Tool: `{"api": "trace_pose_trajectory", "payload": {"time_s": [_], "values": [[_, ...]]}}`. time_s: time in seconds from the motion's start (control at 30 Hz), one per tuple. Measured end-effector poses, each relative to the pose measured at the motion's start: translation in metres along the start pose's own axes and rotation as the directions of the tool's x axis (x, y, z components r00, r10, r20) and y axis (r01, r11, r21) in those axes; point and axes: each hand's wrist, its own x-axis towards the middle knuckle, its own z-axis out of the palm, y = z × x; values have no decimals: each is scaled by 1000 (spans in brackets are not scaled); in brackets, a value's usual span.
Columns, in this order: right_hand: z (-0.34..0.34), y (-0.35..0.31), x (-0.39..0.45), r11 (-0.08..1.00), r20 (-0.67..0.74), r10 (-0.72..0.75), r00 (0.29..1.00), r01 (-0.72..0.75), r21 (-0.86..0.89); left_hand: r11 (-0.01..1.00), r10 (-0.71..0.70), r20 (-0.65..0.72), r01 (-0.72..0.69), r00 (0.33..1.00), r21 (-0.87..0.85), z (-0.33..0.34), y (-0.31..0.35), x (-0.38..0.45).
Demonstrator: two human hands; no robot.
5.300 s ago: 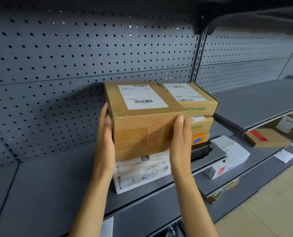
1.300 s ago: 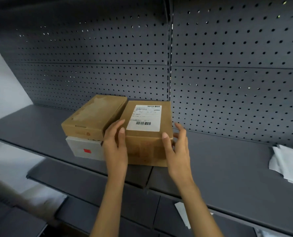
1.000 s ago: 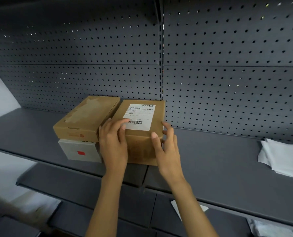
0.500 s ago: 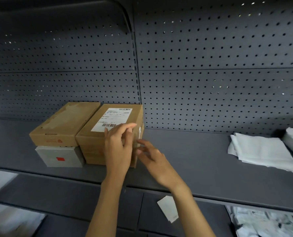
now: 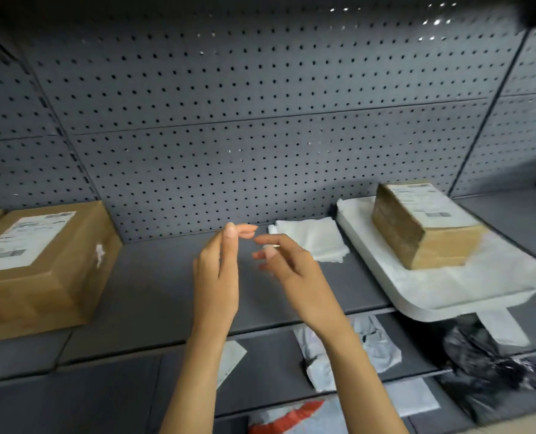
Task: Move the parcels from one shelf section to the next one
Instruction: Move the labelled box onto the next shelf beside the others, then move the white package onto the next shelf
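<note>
left carton (image 5: 38, 264): white label, print blurred | right carton (image 5: 429, 227): label print unreadable

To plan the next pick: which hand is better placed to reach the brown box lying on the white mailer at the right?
Probably the right hand: it hangs empty, nearer the brown box on the white mailer. The left hand, also empty, would have to cross over.
</note>
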Motion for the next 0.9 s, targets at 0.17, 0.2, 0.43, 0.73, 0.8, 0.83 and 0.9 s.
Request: {"api": "trace_pose_trajectory", "payload": {"time_s": [0.17,0.2,0.43,0.73,0.8,0.83,0.9], "values": [[-108,0,-28,999,-122,-52,991,50,-20,992,35,92,-23,995,-122,94,46,-41],[-132,1,-36,998,-139,-58,989,54,-33,987,45,106,-28,993,-158,114,57,-50],[-280,10,-88,994,-247,-60,967,34,-105,937,99,229,-13,968,-350,244,115,-99],[-423,25,-147,991,-506,-31,862,-42,-131,931,198,405,-42,893,-363,379,174,-133],[-443,30,-156,989,-539,-11,842,-69,-129,922,204,449,-17,870,-387,404,182,-139],[-450,33,-159,989,-550,-1,835,-81,-124,921,204,462,-9,863,-389,413,184,-141],[-473,36,-164,987,-586,11,810,-104,-126,921,212,487,-6,847,-390,440,190,-145]]}}
